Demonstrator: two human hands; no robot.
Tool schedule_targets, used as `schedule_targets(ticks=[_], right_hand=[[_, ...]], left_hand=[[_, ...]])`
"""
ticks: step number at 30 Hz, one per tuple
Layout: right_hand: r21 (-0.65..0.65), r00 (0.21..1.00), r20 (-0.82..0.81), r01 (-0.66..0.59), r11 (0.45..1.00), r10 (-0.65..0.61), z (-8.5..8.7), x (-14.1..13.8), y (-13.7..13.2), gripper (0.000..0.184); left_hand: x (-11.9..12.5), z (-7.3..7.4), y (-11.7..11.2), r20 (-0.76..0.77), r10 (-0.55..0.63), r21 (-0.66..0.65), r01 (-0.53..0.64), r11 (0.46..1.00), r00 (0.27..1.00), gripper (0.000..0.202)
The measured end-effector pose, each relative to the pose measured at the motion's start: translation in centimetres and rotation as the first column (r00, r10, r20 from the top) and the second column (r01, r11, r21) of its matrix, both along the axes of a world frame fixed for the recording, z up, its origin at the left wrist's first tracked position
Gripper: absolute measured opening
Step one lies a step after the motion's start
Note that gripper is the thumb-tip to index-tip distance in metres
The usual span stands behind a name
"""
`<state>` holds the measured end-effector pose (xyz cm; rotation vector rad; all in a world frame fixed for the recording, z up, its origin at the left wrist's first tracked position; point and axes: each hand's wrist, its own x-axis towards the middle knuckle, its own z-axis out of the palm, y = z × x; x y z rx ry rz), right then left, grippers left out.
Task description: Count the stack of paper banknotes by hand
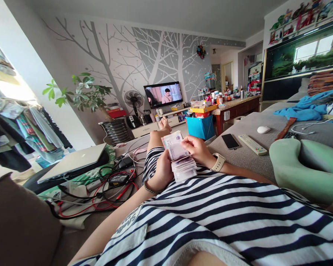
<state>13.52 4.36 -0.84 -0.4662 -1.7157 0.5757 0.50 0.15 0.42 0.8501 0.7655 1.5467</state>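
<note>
A thick wad of banknotes (184, 169) is folded over my left hand (161, 169), whose fingers are wrapped round it above my striped lap. One part of the wad stands up as a pale banknote face (175, 145), while the other part hangs down in loose, fanned layers. My right hand (196, 149) has its thumb and fingers pinched at the right edge of the upright notes. How many notes lie in that pinch is hidden. A beaded bracelet (149, 187) circles my left wrist, and a pale watch (218, 162) is on my right wrist.
Left of me lie a laptop (74, 162) and tangled cables (119, 181). To the right, on the sofa, are a phone (230, 141), a remote control (252, 144), a white mouse (263, 129) and a green neck pillow (308, 173). A blue box (200, 128) stands beyond my legs.
</note>
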Motion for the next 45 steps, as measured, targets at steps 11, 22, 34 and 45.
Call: schedule_targets(ticks=[11,22,34,45], right_hand=[[0.028,0.999,-0.031,-0.028,0.999,0.029,0.0,0.1,-0.1,0.03],[0.023,1.0,-0.011,0.006,1.0,-0.006,0.2,0.1,-0.3,0.035],[0.037,1.0,-0.018,-0.024,0.999,0.025,0.1,0.2,-0.3,0.031],[0.065,0.999,0.032,0.01,0.998,-0.012,0.2,0.2,-0.4,0.045]], left_hand=[[0.0,0.1,0.0,0.002,0.061,0.014,-0.061,0.998,0.998,0.011],[0.4,0.9,-0.9,-0.045,0.135,0.014,-0.135,0.991,0.99,0.015],[0.4,1.2,-1.9,-0.1,0.193,0.039,-0.19,0.981,0.976,0.014],[-0.2,0.0,-0.1,0.044,-0.043,-0.012,0.044,0.999,0.998,0.015]])
